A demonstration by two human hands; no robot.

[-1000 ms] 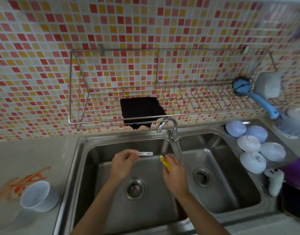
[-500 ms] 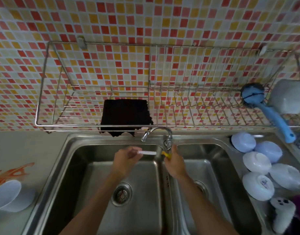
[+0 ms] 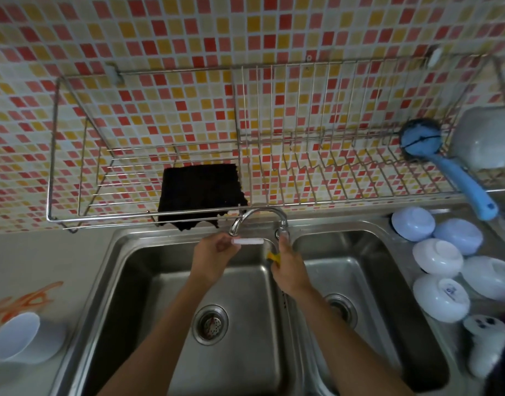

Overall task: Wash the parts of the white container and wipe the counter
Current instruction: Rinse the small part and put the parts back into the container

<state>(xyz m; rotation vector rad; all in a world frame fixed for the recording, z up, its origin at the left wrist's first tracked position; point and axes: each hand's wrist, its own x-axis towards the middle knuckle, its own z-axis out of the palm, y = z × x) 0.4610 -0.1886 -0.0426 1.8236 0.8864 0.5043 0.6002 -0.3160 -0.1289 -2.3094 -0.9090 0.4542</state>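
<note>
My left hand (image 3: 212, 257) pinches a short white tube-shaped container part (image 3: 249, 241) and holds it level under the spout of the chrome faucet (image 3: 258, 217). My right hand (image 3: 288, 267) grips a small yellow sponge (image 3: 273, 257) while its fingertips reach up to the faucet's base. Both hands are over the back of the left basin of the steel double sink (image 3: 125, 270). A white cup-shaped container (image 3: 15, 337) lies tipped on the counter at the far left, beside an orange smear (image 3: 25, 300).
A wire rack (image 3: 245, 172) on the tiled wall holds a dark cloth (image 3: 201, 191), a blue-handled brush (image 3: 445, 170) and a pale bowl (image 3: 484, 138). Several upturned white and blue bowls (image 3: 442, 258) sit on the draining board at right, with a small white figure-shaped object (image 3: 485, 342).
Both hands rose from mid-basin to the faucet. The white part went up under the spout and my right hand reached the faucet base. The camera moved closer.
</note>
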